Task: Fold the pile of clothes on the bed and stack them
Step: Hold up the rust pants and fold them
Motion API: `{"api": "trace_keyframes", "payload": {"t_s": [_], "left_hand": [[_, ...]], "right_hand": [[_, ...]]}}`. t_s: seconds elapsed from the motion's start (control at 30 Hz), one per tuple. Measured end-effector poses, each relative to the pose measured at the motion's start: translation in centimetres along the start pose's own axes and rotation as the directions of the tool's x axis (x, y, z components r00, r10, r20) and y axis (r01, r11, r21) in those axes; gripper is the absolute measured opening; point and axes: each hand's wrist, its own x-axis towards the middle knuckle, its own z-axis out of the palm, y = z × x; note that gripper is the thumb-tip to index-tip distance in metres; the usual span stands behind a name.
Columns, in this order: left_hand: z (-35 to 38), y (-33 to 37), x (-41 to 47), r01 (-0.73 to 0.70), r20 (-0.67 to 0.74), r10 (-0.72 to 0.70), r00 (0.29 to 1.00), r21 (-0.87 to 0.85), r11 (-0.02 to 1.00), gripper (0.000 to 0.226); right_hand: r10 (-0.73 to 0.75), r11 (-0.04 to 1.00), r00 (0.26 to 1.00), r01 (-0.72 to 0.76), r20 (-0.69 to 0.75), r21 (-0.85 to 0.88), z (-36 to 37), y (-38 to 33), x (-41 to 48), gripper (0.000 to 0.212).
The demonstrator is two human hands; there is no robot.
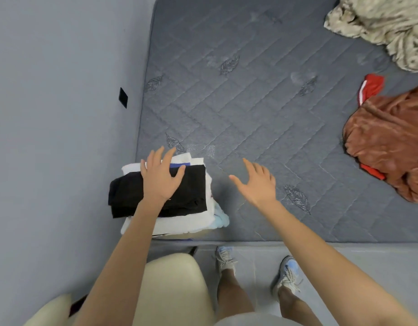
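Plainly found the left hand (162, 177) lying open and flat, fingers spread, on a folded black garment (191, 184), pressing down rather than gripping. Found the right hand (257, 182) just as open, fingers splayed, holding nothing, poised over the grey quilted mattress (250, 102) just beside the pile. Could not tell whether touching the surface or hovering.

Took the black garment for the top layer of a stack of folded white cloths (179, 222), with a pale blue piece (223, 218) peeping out at its near right corner. Placed that stack at the mattress's near left corner, close to the front edge.

Judged the main risk from that position: tipping or sliding toward the floor under uneven pressure or an off-centre addition. Noted the black fabric overhanging the whites on the left, so expected a lopsided lean. Feared also dragging the top layer askew when lifting the palm.

Saw the unfolded remainder well apart on the right: a rumpled rust-brown garment (386, 142) over a red white-striped piece (370, 88). Reckoned on a long reach across. Left a cream mottled blanket (386, 27) in the far corner out of account.

Spotted no basket, box or drawer anywhere.
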Motion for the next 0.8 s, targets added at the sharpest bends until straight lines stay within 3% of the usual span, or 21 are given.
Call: {"api": "trace_keyframes", "payload": {"t_s": [0.23, 0.6, 0.8], "left_hand": [[2.7, 14.9, -0.9, -0.14, 0.108, 0.132, 0.985, 0.069, 0.988, 0.063], [11.8, 40.9, -7.6, -0.223, 0.201, 0.209, 0.957, 0.05, 0.974, 0.066], [14.4, 51.6, -9.5, -0.321, 0.255, 0.3, 0.919, 0.044, 0.946, 0.068]], "right_hand": [[0.063, 0.993, 0.995, -0.07, -0.08, -0.092, -7.7, 12.0, -1.4, 0.078], [0.171, 0.98, 0.975, -0.183, -0.145, -0.075, -20.5, 35.8, -7.1, 0.079], [0.205, 0.973, 0.961, -0.22, -0.186, -0.066, -26.3, 44.3, -8.8, 0.079]]}}
